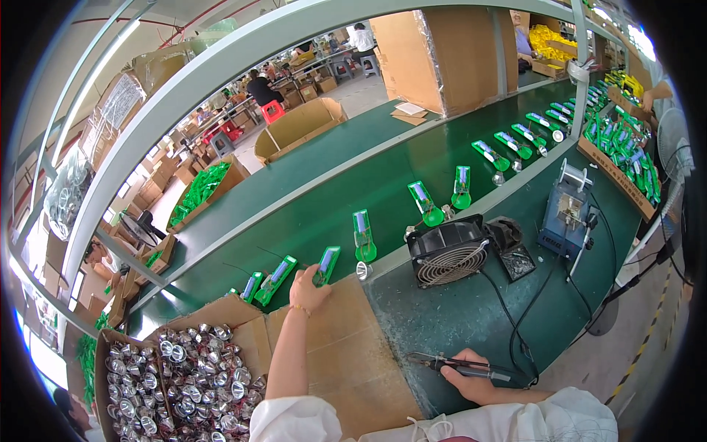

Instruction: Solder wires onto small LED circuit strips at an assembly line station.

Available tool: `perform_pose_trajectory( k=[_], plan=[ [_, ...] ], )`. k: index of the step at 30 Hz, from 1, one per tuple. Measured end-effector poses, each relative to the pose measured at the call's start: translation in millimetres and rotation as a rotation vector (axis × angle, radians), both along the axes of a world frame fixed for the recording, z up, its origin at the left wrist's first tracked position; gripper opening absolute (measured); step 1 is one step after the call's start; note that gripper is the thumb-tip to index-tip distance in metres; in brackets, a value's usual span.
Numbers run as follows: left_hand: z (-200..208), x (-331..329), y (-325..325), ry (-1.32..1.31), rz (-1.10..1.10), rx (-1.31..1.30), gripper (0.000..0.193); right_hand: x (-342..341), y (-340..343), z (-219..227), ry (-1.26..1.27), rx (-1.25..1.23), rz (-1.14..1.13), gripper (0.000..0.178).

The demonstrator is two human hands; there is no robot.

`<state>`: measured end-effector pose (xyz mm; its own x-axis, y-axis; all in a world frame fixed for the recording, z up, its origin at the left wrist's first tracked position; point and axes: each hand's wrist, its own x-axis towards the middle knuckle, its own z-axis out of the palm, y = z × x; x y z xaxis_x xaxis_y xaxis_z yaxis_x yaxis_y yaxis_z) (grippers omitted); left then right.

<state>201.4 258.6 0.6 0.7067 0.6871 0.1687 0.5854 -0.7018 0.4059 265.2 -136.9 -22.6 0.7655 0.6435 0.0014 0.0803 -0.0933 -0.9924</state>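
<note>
My left hand point(309, 291) reaches to the near edge of the green belt, its fingers closed on the lower end of a green flashlight housing point(328, 264) with a pale blue battery inside. Just left of it lies another green housing point(276, 280); on the other side stands one with a silver reflector point(361, 270) at its near end. Over the dark green worktop, my right hand point(470, 374) is wrapped round a soldering iron point(482, 370), tip pointing left. A thin dark rod runs along the iron; I cannot make out what it is.
A carton of silver reflectors point(188, 383) stands at the near left, beside a flat cardboard sheet point(353, 353). A black fan point(449, 254), a blue soldering device point(567, 214) and loose cables occupy the right. More housings line the belt point(294, 228). Co-workers sit farther off.
</note>
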Motion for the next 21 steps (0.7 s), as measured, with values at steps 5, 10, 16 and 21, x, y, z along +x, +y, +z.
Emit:
perform_pose_trajectory(
  k=[5,10,16,21],
  plan=[
    [16.2,-54.5,-125.7,-0.058,0.058,-0.027,0.057,4.4,-3.1,-6.0,-0.053,0.029,-0.052,0.021],
    [16.4,-136.7,-205.5,-0.218,0.267,0.118,0.055,0.4,4.3,-8.8,-0.078,0.07,0.016,0.021],
    [56.1,-194.8,-193.2,0.454,0.827,0.097,0.064,0.3,-2.1,-10.8,0.065,0.084,0.044,0.022],
    [20.6,-188.2,-205.3,0.404,0.592,0.213,0.048,-2.1,-1.3,-20.5,0.037,0.117,0.027,0.02]
  ],
)
